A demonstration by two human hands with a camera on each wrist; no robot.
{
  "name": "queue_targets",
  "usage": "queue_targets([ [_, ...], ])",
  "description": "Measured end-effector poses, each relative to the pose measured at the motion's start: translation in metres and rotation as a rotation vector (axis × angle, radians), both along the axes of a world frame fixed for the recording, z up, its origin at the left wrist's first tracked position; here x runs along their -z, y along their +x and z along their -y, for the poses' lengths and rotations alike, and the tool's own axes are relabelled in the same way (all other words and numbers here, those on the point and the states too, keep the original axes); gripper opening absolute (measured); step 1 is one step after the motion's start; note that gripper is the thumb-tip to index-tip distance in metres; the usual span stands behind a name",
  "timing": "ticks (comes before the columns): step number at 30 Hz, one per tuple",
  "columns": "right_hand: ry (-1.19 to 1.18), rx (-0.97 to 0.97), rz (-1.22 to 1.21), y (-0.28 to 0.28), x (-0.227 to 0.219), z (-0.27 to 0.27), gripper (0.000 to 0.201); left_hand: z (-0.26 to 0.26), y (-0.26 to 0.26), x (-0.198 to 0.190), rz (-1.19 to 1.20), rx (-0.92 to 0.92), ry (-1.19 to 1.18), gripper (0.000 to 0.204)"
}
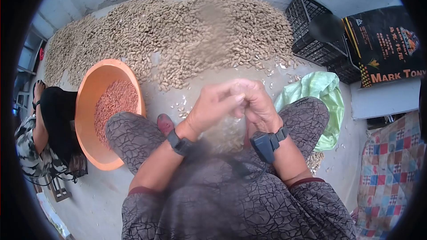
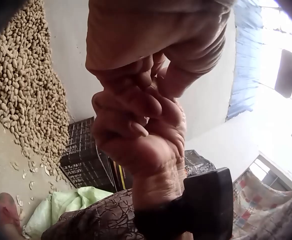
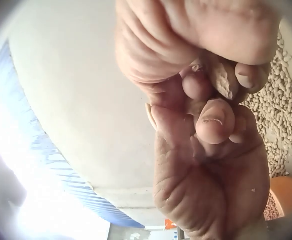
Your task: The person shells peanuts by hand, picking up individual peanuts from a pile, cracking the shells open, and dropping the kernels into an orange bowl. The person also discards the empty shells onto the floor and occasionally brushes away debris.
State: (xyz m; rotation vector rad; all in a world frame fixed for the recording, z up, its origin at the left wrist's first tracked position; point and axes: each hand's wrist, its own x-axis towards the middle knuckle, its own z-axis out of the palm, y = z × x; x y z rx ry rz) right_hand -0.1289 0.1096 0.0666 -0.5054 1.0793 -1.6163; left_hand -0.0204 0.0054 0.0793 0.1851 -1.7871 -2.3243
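Close together over the lap, my left hand point(image 1: 215, 106) and right hand point(image 1: 260, 106) meet with curled fingers. In the right wrist view, a peanut in its shell point(image 3: 224, 81) sits between the curled fingers of my right hand point(image 3: 201, 40). The left thumb and fingers press in at its lower end, with my left hand point(image 3: 211, 185) underneath. A thin piece of shell point(image 3: 151, 117) sticks out where the hands meet. From the left wrist, the fingers of both hands overlap and hide the peanut. Blurred shells point(image 1: 224, 138) show below the hands, between the legs.
A wide heap of unshelled peanuts point(image 1: 178, 35) lies along the wall. On the left, an orange basin point(image 1: 84, 120) holds red shelled peanuts point(image 1: 115, 102), beside another seated person point(image 1: 33, 133). A green sack point(image 1: 331, 111), black crates point(image 1: 307, 26) and a black printed bag point(image 1: 384, 44) are on the right.
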Motion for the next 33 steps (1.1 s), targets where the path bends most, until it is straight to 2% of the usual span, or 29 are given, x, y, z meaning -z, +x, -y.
queue_targets([
  [6,0.030,0.074,0.010,-0.013,-0.007,0.008,0.022,0.005,-0.015,0.007,-0.051,-0.009,0.044,0.018],
  [8,-0.032,-0.097,0.104,-0.024,-0.013,0.011,0.023,0.011,-0.019,0.006,-0.100,-0.022,0.088,0.019],
  [9,-0.034,-0.099,0.100,-0.024,-0.015,0.014,0.023,0.017,-0.021,0.002,-0.095,0.012,0.090,0.021],
  [11,-0.006,-0.094,-0.066,-0.026,-0.021,0.023,0.024,0.025,-0.024,-0.006,-0.099,0.044,0.090,0.023],
  [13,-0.013,-0.135,-0.039,-0.030,-0.030,0.024,0.020,0.027,-0.025,-0.011,0.011,0.020,0.090,0.026],
  [18,0.026,-0.174,-0.039,-0.033,-0.042,0.028,0.015,0.026,-0.021,-0.019,-0.056,0.002,0.070,0.030],
  [20,0.002,-0.173,-0.195,-0.032,-0.037,0.030,0.020,0.031,-0.021,-0.016,-0.093,-0.018,0.095,0.031],
  [22,-0.005,-0.137,-0.221,-0.032,-0.027,0.033,0.019,0.036,-0.022,-0.006,-0.021,-0.026,0.000,0.031],
  [26,-0.001,-0.022,-0.309,-0.030,-0.007,0.038,0.018,0.038,-0.024,0.000,0.018,-0.047,0.013,0.029],
  [30,-0.039,0.012,-0.355,-0.032,-0.003,0.048,0.016,0.038,-0.025,-0.002,0.013,-0.129,0.194,0.033],
  [31,-0.018,-0.033,-0.369,-0.034,-0.006,0.049,0.016,0.038,-0.026,-0.004,0.020,-0.146,0.264,0.034],
  [33,0.000,-0.078,-0.386,-0.034,-0.019,0.046,0.016,0.037,-0.029,0.001,0.020,-0.178,0.259,0.034],
])
